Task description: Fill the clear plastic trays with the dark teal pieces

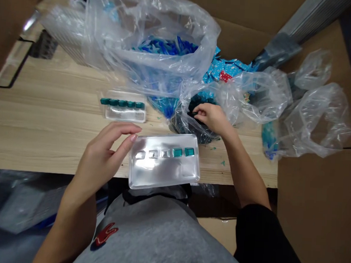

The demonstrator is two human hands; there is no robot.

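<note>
The head view looks down on a pale wooden surface [44, 139] edged by cardboard box walls [316, 203]. The left hand [100, 160] hangs open above the near edge of the surface, its fingers slightly curved and holding nothing. Its fingertips [135, 136] are at the upper left corner of a clear plastic blister tray [164, 160], though it is hard to tell whether they touch it. This tray lies flat and overhangs the near edge of the surface, with a row of five small cavities: the two at the right hold teal square pieces [183, 152], and the other three look bare. Just beyond it, to the left, a second clear tray [125, 106] lies flat with five teal pieces in a tight row along its far side. The right hand [212, 120] reaches into the mouth of a clear plastic bag of dark teal pieces [199, 127]; its fingers are among them, but the bag and the angle hide whether they have hold of anything. Behind, a large clear bag [152, 31] holds blue pieces, and blue printed packaging [227, 69] lies beside it. More clear bags [315, 120] sit at the right, and small teal crumbs [222, 163] dot the surface.
</note>
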